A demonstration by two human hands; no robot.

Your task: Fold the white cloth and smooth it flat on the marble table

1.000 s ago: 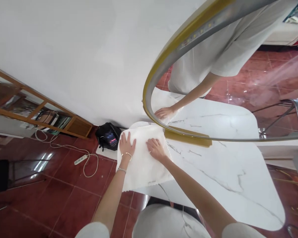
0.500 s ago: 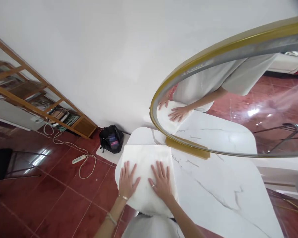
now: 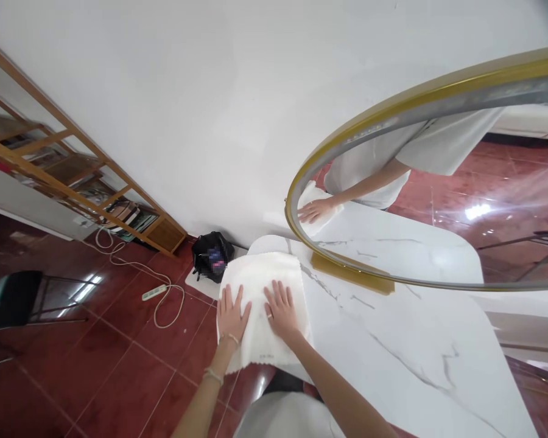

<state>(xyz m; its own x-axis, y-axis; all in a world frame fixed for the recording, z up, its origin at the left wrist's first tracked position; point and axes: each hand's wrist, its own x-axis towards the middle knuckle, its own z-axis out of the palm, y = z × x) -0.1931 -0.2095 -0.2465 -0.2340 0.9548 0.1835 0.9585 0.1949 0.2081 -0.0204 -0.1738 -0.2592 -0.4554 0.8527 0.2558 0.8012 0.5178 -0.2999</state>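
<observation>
A white cloth (image 3: 260,283) lies spread over the left end of a white marble table (image 3: 393,340), its near edge hanging past the table's rim. My left hand (image 3: 232,314) rests flat on the cloth's left part, fingers stretched and apart. My right hand (image 3: 281,309) lies flat beside it on the cloth, fingers spread, a ring on one finger. Neither hand holds anything. A bracelet shows on my left wrist.
A round gold-framed mirror (image 3: 347,267) stands on the table against the white wall, reflecting my arm and the cloth. A black bag (image 3: 211,255) sits on the red tiled floor by the wall. A power strip (image 3: 154,292) with cable and a wooden shelf (image 3: 86,194) lie left.
Both hands have slid over the cloth, first toward me, then away again. The cloth has shifted with them and its near edge droops over the table rim. The view has tilted.
</observation>
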